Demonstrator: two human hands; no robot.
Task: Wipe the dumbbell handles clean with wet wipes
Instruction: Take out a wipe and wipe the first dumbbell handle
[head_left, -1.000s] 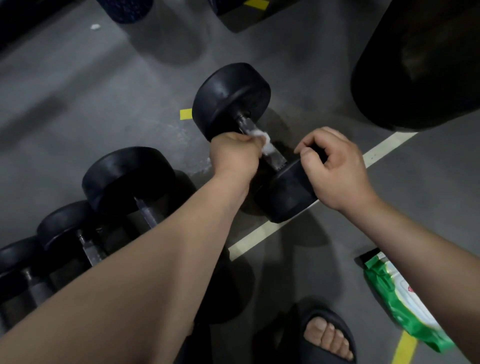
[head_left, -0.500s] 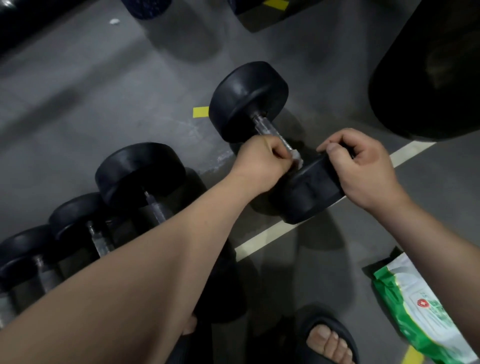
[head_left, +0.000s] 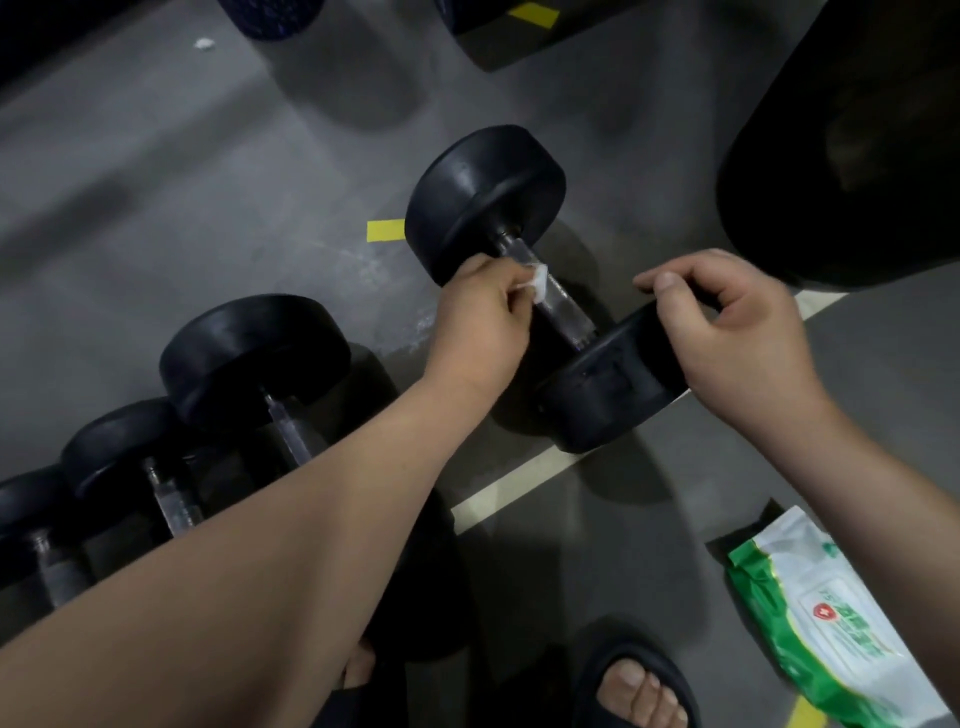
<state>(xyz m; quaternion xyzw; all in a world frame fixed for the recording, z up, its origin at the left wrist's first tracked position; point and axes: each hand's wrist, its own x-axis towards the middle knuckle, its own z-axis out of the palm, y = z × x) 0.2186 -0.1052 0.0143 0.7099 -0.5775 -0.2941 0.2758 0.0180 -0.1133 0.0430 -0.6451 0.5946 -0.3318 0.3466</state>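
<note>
The left hand (head_left: 478, 312) hides most of the wet wipe (head_left: 538, 280) and the part of the handle (head_left: 566, 312) beneath it. The left forearm (head_left: 260, 571) covers the near ends of the row of dumbbells (head_left: 254, 358); the wipes pack (head_left: 831, 629) is cut by the bottom edge, its print unreadable.

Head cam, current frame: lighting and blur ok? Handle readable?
Head view: dim, with soft shadows beside the dumbbell, whose black ends lose detail; handle shows a faint sheen, readable; white wipe in the left hand stands out; right hand slightly smeared; wide-angle stretch on the forearm.
</note>
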